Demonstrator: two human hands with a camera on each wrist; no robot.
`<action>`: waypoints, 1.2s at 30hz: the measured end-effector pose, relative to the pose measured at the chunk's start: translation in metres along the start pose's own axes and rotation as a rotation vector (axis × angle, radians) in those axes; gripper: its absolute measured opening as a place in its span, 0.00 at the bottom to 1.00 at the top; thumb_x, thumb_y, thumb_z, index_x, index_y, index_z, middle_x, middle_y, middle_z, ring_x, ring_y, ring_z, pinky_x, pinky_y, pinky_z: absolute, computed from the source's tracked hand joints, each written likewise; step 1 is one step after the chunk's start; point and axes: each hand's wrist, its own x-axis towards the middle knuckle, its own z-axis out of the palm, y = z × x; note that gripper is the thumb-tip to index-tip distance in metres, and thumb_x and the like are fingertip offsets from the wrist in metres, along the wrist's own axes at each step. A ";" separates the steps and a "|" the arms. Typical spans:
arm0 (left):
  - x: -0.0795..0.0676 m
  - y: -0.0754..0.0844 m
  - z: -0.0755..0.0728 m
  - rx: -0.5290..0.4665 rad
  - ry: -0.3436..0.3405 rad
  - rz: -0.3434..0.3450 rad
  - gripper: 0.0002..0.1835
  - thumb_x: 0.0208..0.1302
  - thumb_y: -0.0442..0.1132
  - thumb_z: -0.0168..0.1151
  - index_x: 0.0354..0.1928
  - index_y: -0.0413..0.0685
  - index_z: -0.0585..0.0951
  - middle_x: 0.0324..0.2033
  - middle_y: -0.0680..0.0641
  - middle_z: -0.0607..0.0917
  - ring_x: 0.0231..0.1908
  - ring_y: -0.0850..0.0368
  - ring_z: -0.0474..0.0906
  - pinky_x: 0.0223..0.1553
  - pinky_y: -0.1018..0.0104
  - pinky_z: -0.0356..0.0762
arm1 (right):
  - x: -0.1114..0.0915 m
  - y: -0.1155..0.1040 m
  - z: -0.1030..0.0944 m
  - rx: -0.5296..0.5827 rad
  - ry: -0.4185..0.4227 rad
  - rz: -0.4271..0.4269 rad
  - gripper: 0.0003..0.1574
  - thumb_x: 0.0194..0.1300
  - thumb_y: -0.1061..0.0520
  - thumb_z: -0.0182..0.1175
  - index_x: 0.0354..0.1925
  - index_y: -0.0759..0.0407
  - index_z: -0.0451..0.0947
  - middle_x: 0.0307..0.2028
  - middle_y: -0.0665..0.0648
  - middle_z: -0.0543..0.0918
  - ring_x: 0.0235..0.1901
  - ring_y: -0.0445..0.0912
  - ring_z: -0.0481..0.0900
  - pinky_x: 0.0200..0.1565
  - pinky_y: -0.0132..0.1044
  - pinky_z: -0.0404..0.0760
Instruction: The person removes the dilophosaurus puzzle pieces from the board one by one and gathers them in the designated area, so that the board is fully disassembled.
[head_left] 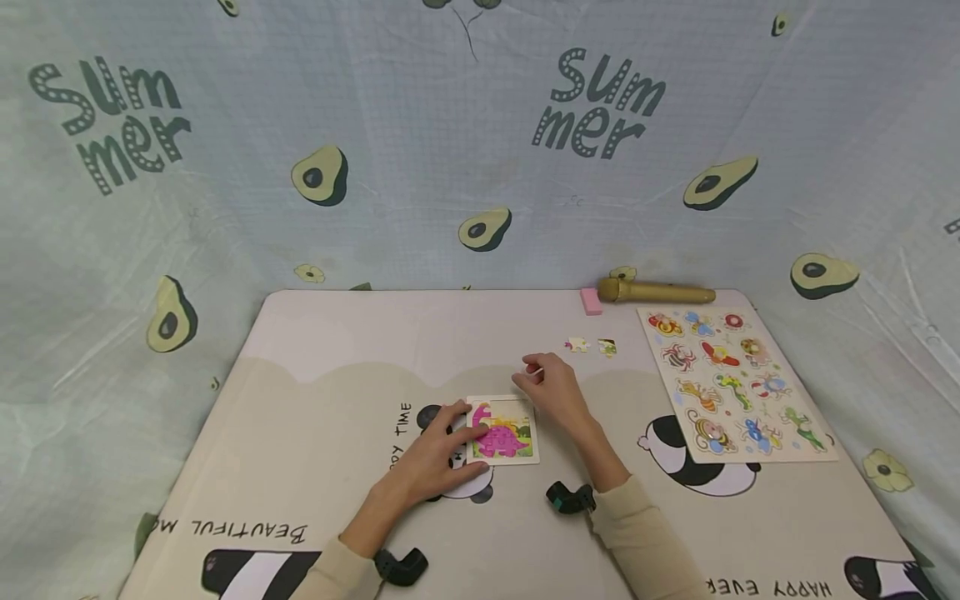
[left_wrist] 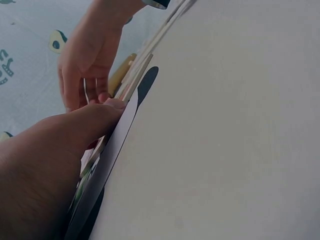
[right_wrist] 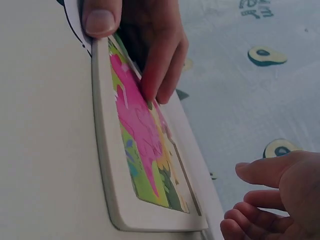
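A small jigsaw puzzle board (head_left: 536,433) with a white frame and a pink dinosaur picture lies on the table. My left hand (head_left: 435,454) grips its left side, thumb at the near edge and a fingertip on the picture. Just beyond the board's upper right corner is my right hand (head_left: 558,393), raised above the table. It pinches a thin white puzzle piece (head_left: 534,372), seen nearly edge-on; its picture side is hidden. In the right wrist view, the board's upper right part shows bare backing (right_wrist: 182,172) beside the fitted dinosaur picture (right_wrist: 142,125).
Two loose puzzle pieces (head_left: 577,344) lie beyond the right hand. Farther back are a pink block (head_left: 591,302) and a brown stick-like object (head_left: 656,291). A large board with cartoon insects and animals (head_left: 738,387) lies at the right.
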 end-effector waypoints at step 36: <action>0.000 0.000 0.000 0.015 0.026 0.009 0.28 0.61 0.59 0.68 0.61 0.57 0.81 0.70 0.40 0.68 0.70 0.42 0.68 0.63 0.49 0.77 | -0.022 -0.033 0.030 -0.142 -0.298 -0.054 0.08 0.64 0.56 0.68 0.36 0.61 0.85 0.27 0.51 0.77 0.27 0.41 0.71 0.27 0.27 0.71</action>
